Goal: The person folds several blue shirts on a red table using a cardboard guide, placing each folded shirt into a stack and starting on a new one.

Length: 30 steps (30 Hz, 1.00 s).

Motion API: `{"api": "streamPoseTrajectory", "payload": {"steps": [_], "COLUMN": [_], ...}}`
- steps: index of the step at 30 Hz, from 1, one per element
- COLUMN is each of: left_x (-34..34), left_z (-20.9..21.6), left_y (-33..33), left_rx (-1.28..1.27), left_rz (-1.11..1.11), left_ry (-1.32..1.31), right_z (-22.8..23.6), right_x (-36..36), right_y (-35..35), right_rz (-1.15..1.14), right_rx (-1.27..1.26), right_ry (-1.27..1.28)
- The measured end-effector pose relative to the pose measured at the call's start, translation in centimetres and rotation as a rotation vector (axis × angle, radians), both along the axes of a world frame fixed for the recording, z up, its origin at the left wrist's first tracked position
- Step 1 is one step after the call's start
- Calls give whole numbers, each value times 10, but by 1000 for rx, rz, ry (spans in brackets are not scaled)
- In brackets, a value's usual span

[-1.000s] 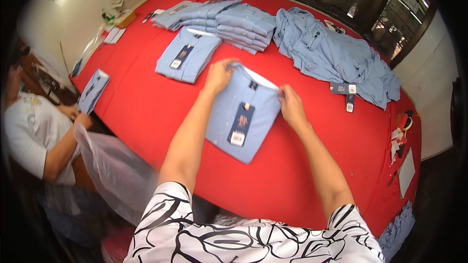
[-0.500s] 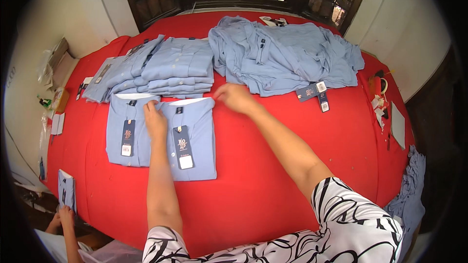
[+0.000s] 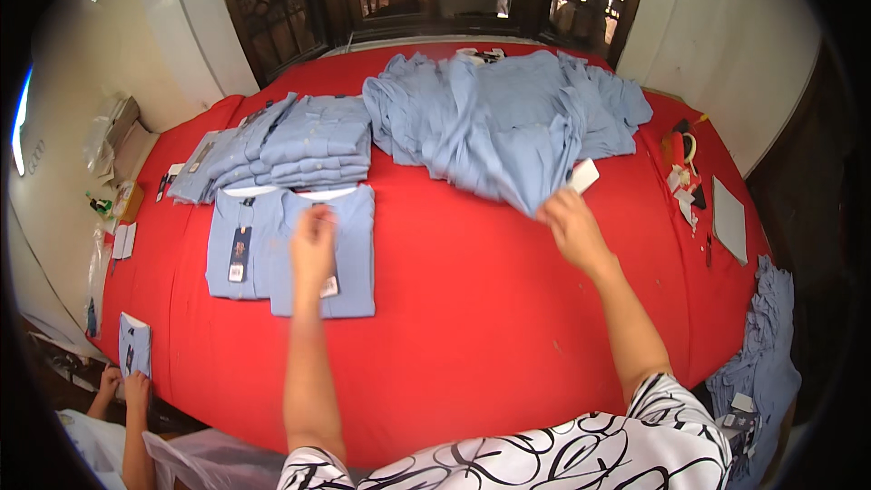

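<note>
At the far left, two hands of a co-worker (image 3: 136,387) are holding one folded blue garment (image 3: 135,343). Two folded blue shirts are lying side by side on the one red-covered table (image 3: 463,354): a left shirt (image 3: 259,259) and a right shirt (image 3: 354,227), the latter overlapping its neighbour. Behind them, folded shirts (image 3: 318,136) are forming overlapping stacks; their exact number is not countable. The person's left hand (image 3: 313,240) is hovering over the right shirt, fingers bent and blurred; whether they are touching anything cannot be told. One heap of loose garments (image 3: 608,109) is occupying the table's far side, its pieces uncountable. At its near edge, the right hand (image 3: 570,222) is clamping one loose garment (image 3: 513,159), with one white tag (image 3: 583,176) just beside the fingers. Farther right, one tape roll (image 3: 694,147) and one grey sheet (image 3: 729,218) are resting.

Condition: both folded shirts are lying flat and squared, showing pale inner necklines; the clamped garment is light blue, unfolded, creased and tapering toward the grip.
</note>
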State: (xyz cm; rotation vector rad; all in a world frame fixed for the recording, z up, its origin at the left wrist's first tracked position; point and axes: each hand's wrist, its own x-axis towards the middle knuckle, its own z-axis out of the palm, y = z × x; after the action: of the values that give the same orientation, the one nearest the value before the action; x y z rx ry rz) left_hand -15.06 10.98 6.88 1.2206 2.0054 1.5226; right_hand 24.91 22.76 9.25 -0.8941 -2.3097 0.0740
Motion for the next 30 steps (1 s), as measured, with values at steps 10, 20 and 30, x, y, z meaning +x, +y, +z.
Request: {"api": "streamPoseTrajectory", "payload": {"steps": [10, 20, 30], "left_x": [288, 328, 252], "left_z": [-50, -58, 27], "left_y": [-100, -166, -144], "left_rx": [-178, -65, 346], "left_rz": [-703, -458, -78], "left_ry": [195, 422, -253], "right_z": [-42, -82, 34], "right_x": [131, 230, 280], "right_y": [-224, -119, -100], "right_rz": [140, -200, 265], "right_rx": [-1053, -199, -932], "right_ry": [40, 67, 1175]}}
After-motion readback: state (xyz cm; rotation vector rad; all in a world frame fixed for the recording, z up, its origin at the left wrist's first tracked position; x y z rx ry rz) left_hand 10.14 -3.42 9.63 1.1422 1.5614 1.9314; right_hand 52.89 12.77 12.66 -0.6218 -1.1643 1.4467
